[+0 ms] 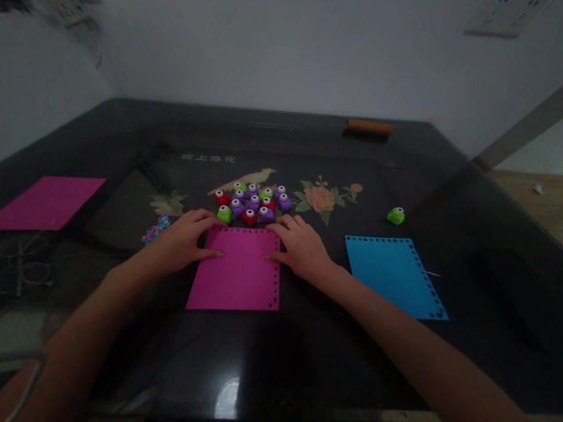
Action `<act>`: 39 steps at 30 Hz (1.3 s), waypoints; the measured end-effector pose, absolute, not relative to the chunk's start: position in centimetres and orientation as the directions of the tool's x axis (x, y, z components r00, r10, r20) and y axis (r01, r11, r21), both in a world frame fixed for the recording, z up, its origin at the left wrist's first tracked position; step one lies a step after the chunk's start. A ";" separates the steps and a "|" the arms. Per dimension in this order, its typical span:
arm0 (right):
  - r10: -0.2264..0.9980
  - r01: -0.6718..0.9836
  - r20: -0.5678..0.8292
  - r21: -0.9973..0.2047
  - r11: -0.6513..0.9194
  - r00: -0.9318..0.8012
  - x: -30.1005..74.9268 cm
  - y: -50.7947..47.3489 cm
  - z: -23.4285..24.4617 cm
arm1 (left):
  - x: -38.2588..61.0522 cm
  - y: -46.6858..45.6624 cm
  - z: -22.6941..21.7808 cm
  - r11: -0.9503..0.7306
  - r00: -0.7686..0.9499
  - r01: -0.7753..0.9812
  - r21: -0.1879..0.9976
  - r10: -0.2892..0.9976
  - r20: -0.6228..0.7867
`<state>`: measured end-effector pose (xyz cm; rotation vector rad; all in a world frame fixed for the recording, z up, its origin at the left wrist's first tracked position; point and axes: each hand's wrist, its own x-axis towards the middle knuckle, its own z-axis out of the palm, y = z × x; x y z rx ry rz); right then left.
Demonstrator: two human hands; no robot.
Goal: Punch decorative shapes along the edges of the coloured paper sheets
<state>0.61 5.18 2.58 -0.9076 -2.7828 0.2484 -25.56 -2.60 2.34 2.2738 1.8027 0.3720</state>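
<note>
A pink sheet of paper (237, 273) lies on the dark table in front of me, with punched holes along its top and right edges. My left hand (191, 235) holds its upper left corner, thumb on the sheet and fingers curled at the edge. At the upper right corner my right hand (302, 245) does likewise, a ring on one finger. Just beyond the fingertips sit several small red, green and purple one-eyed toy-like pieces (253, 203) in a cluster. To the right lies a blue sheet of paper (386, 272), its top and right edges lined with holes.
Another pink sheet (45, 203) lies at the far left. A single green one-eyed piece (396, 216) sits beyond the blue sheet. Near my left forearm is a small patterned item (155, 230). A brown roll-shaped object (369, 126) lies by the wall; eyeglasses-like wire (21, 267) rests at left.
</note>
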 end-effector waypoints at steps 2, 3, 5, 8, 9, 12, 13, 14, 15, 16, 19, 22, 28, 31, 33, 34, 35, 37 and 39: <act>0.603 0.563 0.135 -0.244 0.789 -0.786 0.6 5.2 2.6 | -25.5 -2.6 2.5 -0.238 0.224 0.916 0.323 0.971 0.082; 0.607 0.565 0.133 -0.255 0.785 -0.783 0.6 5.2 2.7 | -25.4 -2.7 2.6 -0.244 0.228 0.914 0.323 0.970 0.090; 0.617 0.568 0.138 -0.276 0.775 -0.775 0.6 5.2 2.7 | -25.0 -2.7 3.0 -0.244 0.227 0.914 0.323 0.970 0.092; 0.633 0.571 0.147 -0.312 0.759 -0.760 0.5 5.3 2.6 | -24.5 -2.7 3.6 -0.201 0.191 0.920 0.335 0.980 0.064; 0.638 0.573 0.147 -0.322 0.753 -0.756 0.5 5.3 2.5 | -24.3 -2.8 3.7 -0.184 0.178 0.919 0.348 0.983 0.048; 0.645 0.573 0.165 -0.335 0.748 -0.746 0.5 5.4 2.5 | -24.3 -2.8 3.9 -0.140 0.157 0.904 0.405 0.988 -0.008; 0.644 0.570 0.178 -0.332 0.751 -0.744 0.5 5.3 2.5 | -24.4 -2.9 3.8 -0.125 0.152 0.895 0.427 0.988 -0.030; 0.641 0.567 0.190 -0.328 0.756 -0.744 0.5 5.3 2.5 | -24.6 -2.9 3.7 -0.106 0.144 0.886 0.451 0.988 -0.051; 0.639 0.564 0.201 -0.325 0.759 -0.743 0.5 5.2 2.5 | -24.8 -2.9 3.6 -0.087 0.136 0.877 0.473 0.988 -0.070; 0.637 0.563 0.208 -0.323 0.761 -0.742 0.5 5.1 2.6 | -25.0 -2.9 3.5 -0.071 0.128 0.870 0.488 0.988 -0.085; 0.645 0.566 0.199 -0.338 0.752 -0.738 0.4 5.0 2.4 | -25.5 -2.7 3.2 -0.031 0.106 0.839 0.543 0.989 -0.108; 0.660 0.569 0.181 -0.375 0.732 -0.729 0.4 5.1 2.2 | -25.7 -2.5 3.4 0.044 0.067 0.758 0.651 0.987 -0.145; 0.738 0.531 0.126 -0.616 0.582 -0.663 0.3 5.7 2.5 | -25.5 -2.5 4.3 0.181 -0.061 0.593 0.784 0.982 -0.181; 0.748 0.422 0.059 -0.795 0.435 -0.661 0.4 6.2 3.0 | -25.4 -2.6 4.8 0.209 -0.108 0.505 0.837 0.978 -0.179; 0.732 0.329 0.024 -0.883 0.335 -0.681 0.5 6.6 3.1 | -25.2 -2.7 5.3 0.220 -0.141 0.464 0.858 0.975 -0.174; 0.723 0.292 0.006 -0.912 0.287 -0.691 0.5 6.7 3.2 | -25.0 -2.8 5.5 0.226 -0.163 0.442 0.868 0.972 -0.170; 0.713 0.265 -0.014 -0.933 0.242 -0.701 0.6 6.8 3.3 | -24.7 -2.8 5.7 0.230 -0.189 0.420 0.878 0.968 -0.163; 0.701 0.241 -0.042 -0.952 0.188 -0.712 0.8 6.9 3.6 | -24.2 -3.0 6.1 0.223 -0.238 0.388 0.894 0.962 -0.136; 0.702 0.240 -0.049 -0.955 0.176 -0.710 1.0 6.9 4.0 | -23.8 -3.1 6.4 0.207 -0.281 0.366 0.907 0.954 -0.105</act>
